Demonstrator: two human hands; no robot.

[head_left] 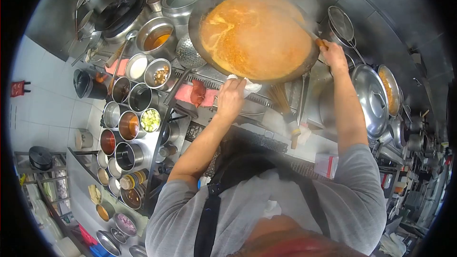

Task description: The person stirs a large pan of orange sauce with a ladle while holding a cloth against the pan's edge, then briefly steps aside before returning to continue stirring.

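A large wok point(314, 59) full of steaming orange-brown liquid stands in front of me. My left hand point(231, 97) is closed on a folded white cloth point(251, 87) at the wok's near rim. At the right rim, my right hand point(334, 57) grips the wooden handle of a ladle point(321, 43); its shaft runs into the liquid, where steam and soup hide its head. Below the left hand, a dark red cloth point(198, 93) lies over a pink one. A bamboo brush point(280, 97) rests just below the wok.
Several metal pots of seasonings and chopped food point(151, 120) crowd the left counter. A perforated skimmer point(189, 53) lies left of the wok. To the right are a strainer point(341, 24) and a large metal lid point(370, 99). Steam rises over the wok.
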